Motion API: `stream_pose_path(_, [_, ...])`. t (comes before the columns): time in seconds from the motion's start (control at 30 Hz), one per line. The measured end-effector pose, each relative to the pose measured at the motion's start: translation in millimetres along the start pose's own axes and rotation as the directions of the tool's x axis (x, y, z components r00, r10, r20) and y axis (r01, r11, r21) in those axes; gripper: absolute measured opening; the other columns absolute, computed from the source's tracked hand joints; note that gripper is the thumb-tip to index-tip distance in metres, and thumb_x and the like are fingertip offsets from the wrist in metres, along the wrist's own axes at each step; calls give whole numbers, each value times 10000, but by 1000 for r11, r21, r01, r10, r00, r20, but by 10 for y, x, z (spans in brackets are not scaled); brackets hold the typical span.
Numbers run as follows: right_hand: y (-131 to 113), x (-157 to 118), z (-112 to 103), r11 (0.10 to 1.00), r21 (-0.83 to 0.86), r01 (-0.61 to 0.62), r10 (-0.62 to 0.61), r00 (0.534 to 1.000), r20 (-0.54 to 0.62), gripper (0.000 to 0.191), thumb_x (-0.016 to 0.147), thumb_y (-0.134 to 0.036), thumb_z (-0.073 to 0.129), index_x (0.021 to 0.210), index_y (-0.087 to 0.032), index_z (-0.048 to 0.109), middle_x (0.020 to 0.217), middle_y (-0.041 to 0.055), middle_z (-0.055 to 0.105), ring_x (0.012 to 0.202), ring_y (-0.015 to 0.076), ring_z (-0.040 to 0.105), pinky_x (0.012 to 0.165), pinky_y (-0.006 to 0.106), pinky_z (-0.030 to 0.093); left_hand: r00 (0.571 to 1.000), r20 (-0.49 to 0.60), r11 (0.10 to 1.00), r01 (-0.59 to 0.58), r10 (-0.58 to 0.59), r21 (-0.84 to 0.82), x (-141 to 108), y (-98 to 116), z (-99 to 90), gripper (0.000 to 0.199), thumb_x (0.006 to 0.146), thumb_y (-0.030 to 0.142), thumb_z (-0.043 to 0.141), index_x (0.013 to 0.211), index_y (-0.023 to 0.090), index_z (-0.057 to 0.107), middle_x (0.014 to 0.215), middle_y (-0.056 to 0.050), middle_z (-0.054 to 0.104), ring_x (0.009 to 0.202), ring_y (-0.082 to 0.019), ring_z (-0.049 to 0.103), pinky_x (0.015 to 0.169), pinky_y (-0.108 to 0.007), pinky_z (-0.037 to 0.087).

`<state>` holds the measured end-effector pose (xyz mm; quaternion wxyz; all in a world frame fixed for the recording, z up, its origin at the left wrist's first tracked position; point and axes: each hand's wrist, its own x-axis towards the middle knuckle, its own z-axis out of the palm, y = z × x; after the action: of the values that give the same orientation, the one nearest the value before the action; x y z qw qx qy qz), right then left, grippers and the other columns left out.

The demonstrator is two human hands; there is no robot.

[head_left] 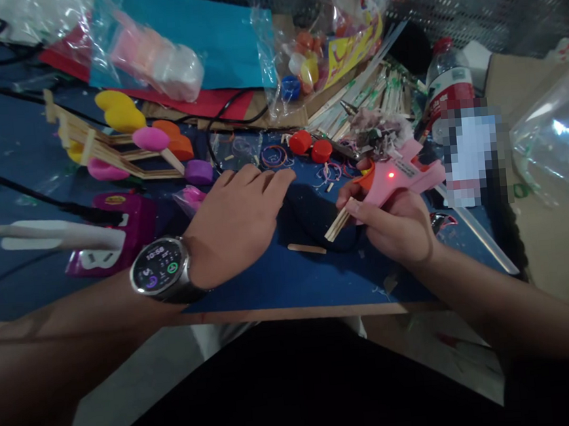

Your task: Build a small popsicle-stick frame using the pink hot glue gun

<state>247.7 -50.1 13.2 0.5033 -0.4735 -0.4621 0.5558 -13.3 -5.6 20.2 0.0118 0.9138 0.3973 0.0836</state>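
My right hand (393, 221) is closed around a pink hot glue gun (404, 177) with a lit red light and an orange part at its front. Between the thumb and fingers of that hand, a few thin wooden sticks (337, 225) point down toward the table. My left hand (240, 223), with a watch on its wrist, is palm down with its fingers stretched out and nothing visible in it. Close to its fingers are a purple foam piece (198, 172) and a small pink packet (189, 197). A single flat wooden stick (307, 248) lies between the hands.
At left, a wooden stick frame (112, 154) with coloured foam pieces stands behind a purple power strip (111, 233). Behind the hands lie red bottle caps (311, 146), bagged caps (307, 67) and loose sticks. A bottle (447, 88), clear rod (488, 243) and cardboard (552, 238) are at right.
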Motion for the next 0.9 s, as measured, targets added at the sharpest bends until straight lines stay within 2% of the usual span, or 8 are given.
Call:
stream_pose_path(0.2, [23,3,-12,999,27,17,-17,1000,-3,621,835,-508,1074,1295,-304,711,931,-15,778,793,187,702,700,344,646,999,-29,998,-24,23,-52,21,-60,22,502,1124,79,520,1583,180,696,1307,-175,840,1239,-414,793,1051,-568,620])
stream_pose_path(0.33, [31,10,-19,1000,-12,17,-17,1000,-12,584,857,-525,1051,1270,-302,704,962,-2,786,801,202,713,722,377,660,991,-127,959,-72,38,-275,11,-51,5,441,1172,148,543,1577,220,700,1423,-140,833,1310,-370,806,1109,-534,633])
stream_pose_path(0.4, [23,13,-16,999,-30,10,-11,1000,-15,592,849,-535,1055,1256,-301,694,967,4,788,819,212,720,731,386,664,983,-181,884,-102,20,-456,-1,-18,-3,361,1201,205,566,1528,223,719,1431,-118,830,1320,-321,813,1110,-467,649])
stream_pose_path(0.47, [13,11,-10,1000,-24,3,-4,1000,-19,620,831,-540,1068,1250,-304,677,956,-1,784,823,214,722,735,385,665,981,-191,767,-106,-22,-633,-9,21,-5,296,1203,240,612,1469,219,741,1379,-94,839,1200,-253,842,1055,-383,669])
stream_pose_path(0.57, [5,4,-6,1000,-1,-14,14,1000,-24,646,810,-547,1079,1251,-309,671,958,-3,785,818,213,723,732,386,665,992,-99,549,-42,-74,-835,-6,61,9,280,1178,258,673,1446,210,736,1292,-71,846,901,-155,832,832,-276,684])
stream_pose_path(0.67, [8,1,-7,1000,4,-21,21,1000,-21,621,811,-538,1081,1229,-307,683,961,-5,788,806,207,716,729,385,662,998,-1,357,22,-63,-934,7,66,40,337,1150,188,655,1484,203,691,1315,-80,838,872,-135,846,698,-214,680])
stream_pose_path(0.8, [16,9,-11,999,31,-12,13,999,-29,599,803,-491,1096,1204,-306,691,945,-16,787,793,191,703,723,363,650,1000,2,238,8,-26,-971,15,57,70,457,1075,43,620,1489,228,676,1402,-88,817,1094,-177,889,895,-253,754])
stream_pose_path(0.9, [16,16,-18,1000,20,-16,16,1000,-24,594,801,-498,1095,1198,-303,698,956,-10,787,814,197,711,741,367,650,999,39,228,46,-34,-973,16,67,48,424,1072,43,618,1441,238,697,1388,-103,823,1119,-197,890,977,-309,769])
